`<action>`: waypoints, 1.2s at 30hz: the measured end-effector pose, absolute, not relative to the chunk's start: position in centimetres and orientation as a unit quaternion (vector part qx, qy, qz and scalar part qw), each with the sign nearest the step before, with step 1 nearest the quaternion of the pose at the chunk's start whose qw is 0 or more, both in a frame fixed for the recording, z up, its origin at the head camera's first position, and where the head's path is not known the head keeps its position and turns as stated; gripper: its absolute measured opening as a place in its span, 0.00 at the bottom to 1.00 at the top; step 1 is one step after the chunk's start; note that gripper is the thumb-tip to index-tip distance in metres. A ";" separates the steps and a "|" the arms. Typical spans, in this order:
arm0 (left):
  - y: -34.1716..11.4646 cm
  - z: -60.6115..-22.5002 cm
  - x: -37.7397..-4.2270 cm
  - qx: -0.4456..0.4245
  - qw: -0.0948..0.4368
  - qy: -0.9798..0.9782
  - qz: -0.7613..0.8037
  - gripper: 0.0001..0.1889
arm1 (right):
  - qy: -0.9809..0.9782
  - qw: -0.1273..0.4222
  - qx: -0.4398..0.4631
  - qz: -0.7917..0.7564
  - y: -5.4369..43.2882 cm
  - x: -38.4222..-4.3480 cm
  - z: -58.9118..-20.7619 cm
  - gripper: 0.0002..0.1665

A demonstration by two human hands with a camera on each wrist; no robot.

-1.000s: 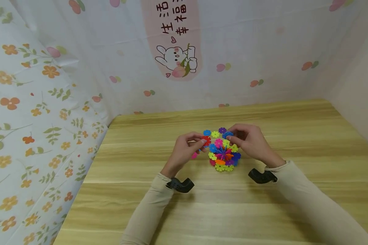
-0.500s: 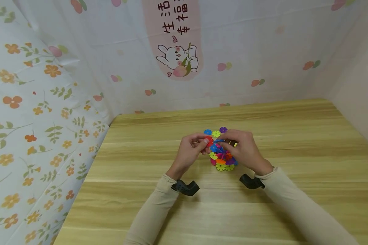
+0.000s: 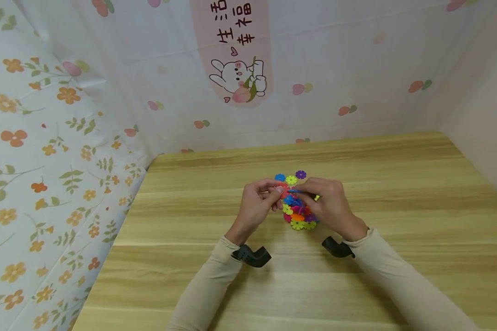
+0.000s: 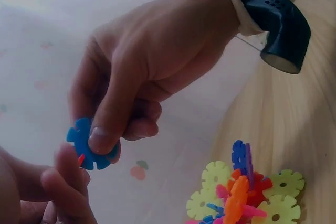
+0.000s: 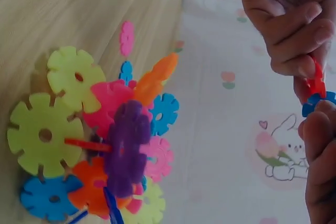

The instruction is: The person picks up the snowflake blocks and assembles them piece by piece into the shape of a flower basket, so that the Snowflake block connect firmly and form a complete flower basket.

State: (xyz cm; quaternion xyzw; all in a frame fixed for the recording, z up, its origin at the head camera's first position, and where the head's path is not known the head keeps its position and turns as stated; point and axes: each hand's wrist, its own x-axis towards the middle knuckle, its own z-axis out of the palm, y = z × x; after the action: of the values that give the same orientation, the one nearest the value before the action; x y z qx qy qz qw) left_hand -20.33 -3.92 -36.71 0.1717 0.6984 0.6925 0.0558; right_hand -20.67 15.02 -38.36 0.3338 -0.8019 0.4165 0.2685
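At the wooden table (image 3: 157,220), left to right: left hand (image 3: 254,202) pinching a red disc (image 5: 316,81); blue disc (image 4: 81,141) touching it; on the near side, I see a many-coloured disc cluster (image 3: 298,218); then right hand (image 3: 331,202), pinching that blue disc.

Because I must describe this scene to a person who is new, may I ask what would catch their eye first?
Probably the bright cluster of flower-shaped discs on the wooden table, right of centre in the head view. Close by, the left hand pinches a red disc and the right hand a blue disc, close together above the table. Behind them, the rabbit drawing stands out on the pale cloth.
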 end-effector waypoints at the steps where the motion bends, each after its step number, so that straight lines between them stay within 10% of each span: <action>1: -3.9 -36.5 -20.1 0.177 0.054 0.699 0.691 0.10 | -0.804 0.269 0.339 0.408 15.0 -20.6 -38.3 0.10; 36: -9.5 -37.8 -21.8 0.273 0.159 0.733 0.603 0.16 | -0.783 0.227 0.331 0.476 10.4 -21.0 -39.7 0.09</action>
State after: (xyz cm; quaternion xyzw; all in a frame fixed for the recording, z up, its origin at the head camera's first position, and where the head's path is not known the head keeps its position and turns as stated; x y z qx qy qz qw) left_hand -21.76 -9.53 -37.80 0.2734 0.7326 0.6028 0.1588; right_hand -20.97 10.41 -39.68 0.3307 -0.7828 0.4758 0.2270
